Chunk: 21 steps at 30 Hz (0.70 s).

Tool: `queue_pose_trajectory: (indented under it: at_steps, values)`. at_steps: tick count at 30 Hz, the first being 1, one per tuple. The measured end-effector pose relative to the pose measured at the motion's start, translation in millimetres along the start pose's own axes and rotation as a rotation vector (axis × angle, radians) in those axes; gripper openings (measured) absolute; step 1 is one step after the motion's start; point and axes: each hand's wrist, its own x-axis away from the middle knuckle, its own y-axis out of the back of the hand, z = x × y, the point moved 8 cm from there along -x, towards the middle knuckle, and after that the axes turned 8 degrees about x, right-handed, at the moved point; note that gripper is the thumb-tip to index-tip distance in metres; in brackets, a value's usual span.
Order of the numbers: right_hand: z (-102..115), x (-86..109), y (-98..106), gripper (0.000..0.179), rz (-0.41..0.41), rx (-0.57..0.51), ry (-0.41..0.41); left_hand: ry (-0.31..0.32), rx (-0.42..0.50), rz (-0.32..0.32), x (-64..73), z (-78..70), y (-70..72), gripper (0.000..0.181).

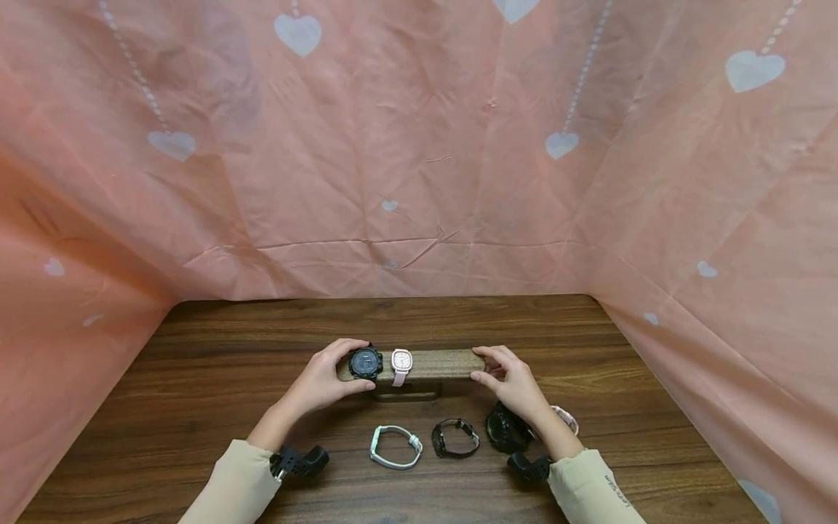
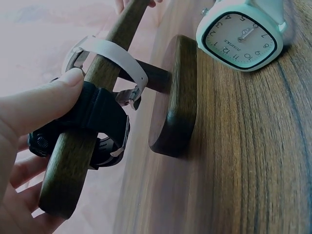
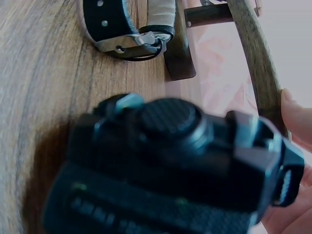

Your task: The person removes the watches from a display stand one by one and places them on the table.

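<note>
A wooden watch stand (image 1: 441,364) with a horizontal bar stands upright on the table. Around the bar's left part is a black watch (image 1: 365,362), dial up. My left hand (image 1: 330,375) pinches it between thumb and fingers; in the left wrist view the thumb (image 2: 58,97) lies on its strap. Just right of it, a pale pink watch (image 1: 401,364) with a squarish dial is also fastened round the bar. At the bar's right end, my right hand (image 1: 513,378) grips the wood between thumb and fingers.
In front of the stand lie a mint-green watch (image 1: 396,447), a slim black watch (image 1: 455,439) and a bulky black watch (image 1: 504,428) below the right hand. Another pale pink watch (image 1: 566,418) is partly hidden by the right forearm. Pink cloth (image 1: 393,167) walls surround the table's back and sides.
</note>
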Motion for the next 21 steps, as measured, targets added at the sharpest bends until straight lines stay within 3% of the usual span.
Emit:
queue_pose_trajectory:
  at_steps: [21]
  values:
    - [-0.8,1.3,-1.4,0.039,0.016,-0.008,-0.026,-0.007,0.002,-0.035,10.1,4.1,9.5,0.064]
